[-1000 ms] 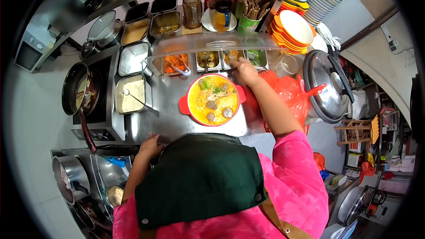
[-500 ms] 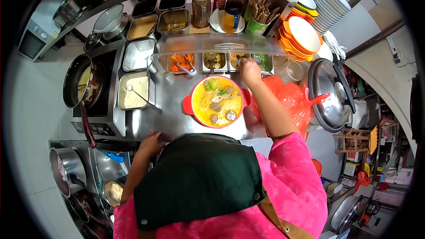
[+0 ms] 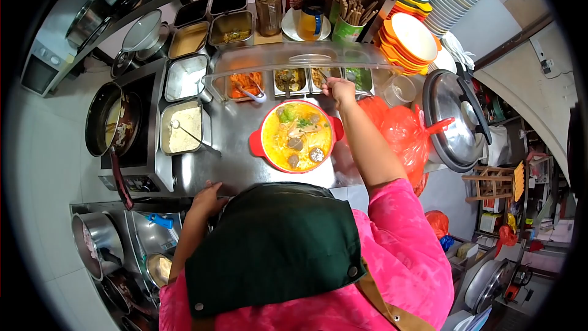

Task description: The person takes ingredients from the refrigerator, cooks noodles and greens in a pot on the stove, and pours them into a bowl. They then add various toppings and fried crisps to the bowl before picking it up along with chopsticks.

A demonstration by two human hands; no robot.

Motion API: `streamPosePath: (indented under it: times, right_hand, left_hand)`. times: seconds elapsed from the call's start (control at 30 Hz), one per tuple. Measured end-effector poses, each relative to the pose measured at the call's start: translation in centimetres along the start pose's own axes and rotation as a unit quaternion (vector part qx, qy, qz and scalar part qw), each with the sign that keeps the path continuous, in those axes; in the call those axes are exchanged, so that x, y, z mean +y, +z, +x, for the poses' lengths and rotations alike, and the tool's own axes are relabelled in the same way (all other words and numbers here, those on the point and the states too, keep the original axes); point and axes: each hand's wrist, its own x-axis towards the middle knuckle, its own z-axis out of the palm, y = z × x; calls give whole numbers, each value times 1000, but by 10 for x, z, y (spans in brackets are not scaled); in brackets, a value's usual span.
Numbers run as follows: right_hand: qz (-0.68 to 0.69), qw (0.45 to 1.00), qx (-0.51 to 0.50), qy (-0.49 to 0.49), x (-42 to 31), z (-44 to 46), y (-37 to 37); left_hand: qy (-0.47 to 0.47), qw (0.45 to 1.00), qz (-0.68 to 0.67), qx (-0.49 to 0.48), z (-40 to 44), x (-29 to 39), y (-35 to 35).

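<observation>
My right hand (image 3: 340, 90) is closed at the front of the condiment tray, its fingers round the handle of a small spoon (image 3: 323, 76) in the container of brown bits (image 3: 318, 79). Just in front stands a red-handled bowl (image 3: 296, 136) of yellow noodle soup with meatballs and greens. Beside that container are one of chopped greens (image 3: 358, 78), one of dark pickles (image 3: 289, 81) and one of orange shreds (image 3: 245, 83) with a white spoon. My left hand (image 3: 209, 198) rests on the counter's front edge, fingers slightly bent and apart, holding nothing.
A clear raised lid (image 3: 297, 55) hangs over the containers. Right of the bowl are a red plastic bag (image 3: 401, 138) and a large steel pot lid (image 3: 453, 119). A frying pan (image 3: 110, 119) sits on the left stove, near a tub of white paste (image 3: 184, 129).
My right hand has moved slightly from over the tray toward its front edge, with the small spoon now showing in its fingers. My left hand stays at the counter edge. The view has shifted slightly.
</observation>
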Motion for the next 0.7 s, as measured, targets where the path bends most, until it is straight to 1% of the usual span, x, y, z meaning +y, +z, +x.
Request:
streamPosePath:
  times: [0.03,0.07,0.13,0.17,0.43,0.57,0.67,0.7]
  right_hand:
    - [29,999,23,17,0,-3,-1]
    - [30,999,25,16,1,-3,-4]
    - [89,995,25,41,3,-6,-9]
    - [90,995,28,40,4,-9,-12]
    - [65,996,16,50,-1,-59,-40]
    - [43,999,16,30,-12,-100,-55]
    - [6,1000,-15,7,-8,-123,-69]
    - [-34,999,-20,-20,-5,-131,-74]
  left_hand:
    - [5,1000,-3,1,1,-2,1]
    - [10,1000,-5,2,2,-3,2]
    - [13,1000,-8,3,0,-4,1]
    - [15,1000,-11,5,-1,-4,1]
    - [26,1000,-8,-9,3,-10,-1]
    - [16,1000,-15,-13,2,-8,-1]
    - [12,1000,-16,-20,2,-6,-4]
    - [10,1000,-20,-20,1,-5,-5]
